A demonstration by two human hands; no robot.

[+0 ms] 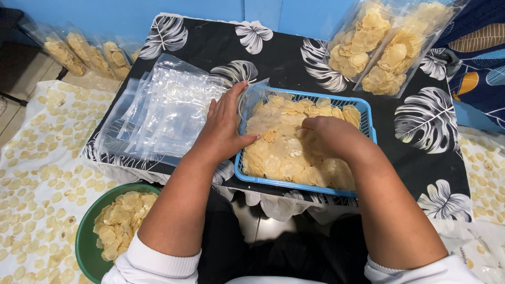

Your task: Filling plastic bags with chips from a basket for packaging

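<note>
2 hands (pixel 279 131) seemingly bag chips (pixel 286 152) in basket (pixel 365 113).

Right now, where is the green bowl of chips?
In the head view, the green bowl sits at the lower left, below the table's edge and beside the left forearm, down-left of the blue basket where both hands work.

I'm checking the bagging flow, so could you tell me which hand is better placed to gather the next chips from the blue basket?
The right hand, probably: it is already down among the chips in the blue basket. The left hand rests at the basket's edge against a clear bag.
</note>
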